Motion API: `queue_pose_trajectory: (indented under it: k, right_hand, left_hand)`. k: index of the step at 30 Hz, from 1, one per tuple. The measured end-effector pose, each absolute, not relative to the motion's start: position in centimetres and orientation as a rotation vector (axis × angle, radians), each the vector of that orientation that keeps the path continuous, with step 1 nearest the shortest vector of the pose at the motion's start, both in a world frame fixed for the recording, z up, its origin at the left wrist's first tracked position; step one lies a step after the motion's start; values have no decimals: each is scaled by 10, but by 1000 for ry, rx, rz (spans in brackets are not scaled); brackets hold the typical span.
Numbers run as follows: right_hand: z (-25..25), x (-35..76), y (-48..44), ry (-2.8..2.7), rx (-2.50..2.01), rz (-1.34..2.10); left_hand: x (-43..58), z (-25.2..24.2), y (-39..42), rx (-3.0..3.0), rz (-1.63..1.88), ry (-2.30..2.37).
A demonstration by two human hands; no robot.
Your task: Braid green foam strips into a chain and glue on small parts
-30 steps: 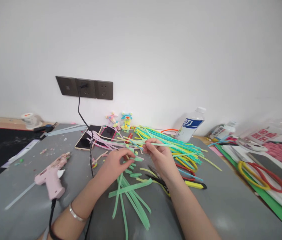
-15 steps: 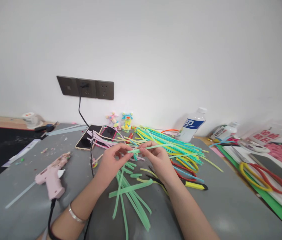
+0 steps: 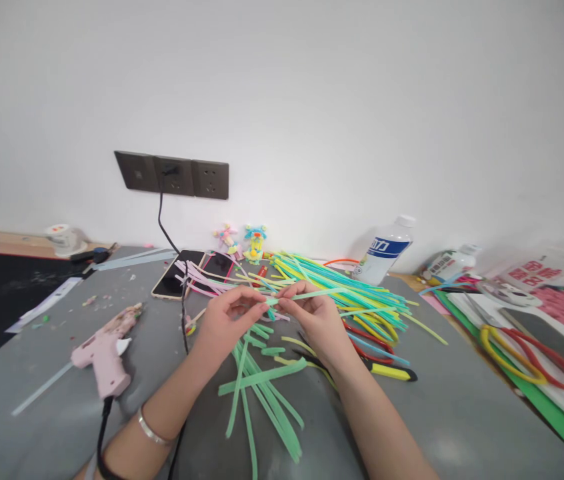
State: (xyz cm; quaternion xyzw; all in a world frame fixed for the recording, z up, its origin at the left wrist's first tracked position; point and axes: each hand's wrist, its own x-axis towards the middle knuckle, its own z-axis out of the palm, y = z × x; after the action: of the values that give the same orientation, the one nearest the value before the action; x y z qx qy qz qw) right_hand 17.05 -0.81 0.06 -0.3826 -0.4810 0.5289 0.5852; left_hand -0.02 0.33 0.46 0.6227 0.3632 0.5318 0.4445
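Both my hands pinch a light green pipe cleaner [image 3: 316, 293] in front of the pile. My left hand [image 3: 229, 323] has thumb and forefinger closed on its left end. Close beside it, my right hand [image 3: 315, 317] grips the same strip, whose free end points right. Fingertips hide part of the held piece. Below my hands lie several loose green pipe cleaners [image 3: 267, 400], with short cut green pieces [image 3: 273, 351] above them. Behind my right hand spreads a pile of yellow and teal pipe cleaners [image 3: 342, 287]; lilac ones [image 3: 197, 280] lie behind my left.
A pink glue gun [image 3: 107, 363] with a black cord lies left. Two phones [image 3: 165, 287] and two small figures [image 3: 255, 243] are at the back. A bottle [image 3: 386, 250] stands back right. A yellow-black cutter [image 3: 392, 371] lies right, scissors [image 3: 527, 353] farther right.
My fingertips have drawn closer together on the green pipe cleaner, so less of it shows between them. The things on the table stay where they were.
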Motion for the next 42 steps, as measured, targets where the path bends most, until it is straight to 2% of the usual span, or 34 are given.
queue_pose_trajectory:
  k: [13, 25, 34, 42]
  right_hand:
    - [2, 171, -10, -1044, -874, 1312]
    - [8, 180, -11, -1076, -863, 1363]
    - [5, 177, -10, -1085, -845, 1252]
    - [5, 174, -9, -1103, -821, 1182]
  left_hand:
    - [-2, 7, 1, 1548, 1389, 922]
    - [-2, 5, 0, 1531, 1240, 882]
    - [-2, 2, 2, 1557, 1301, 904]
    - [-3, 5, 0, 1835, 1364, 939]
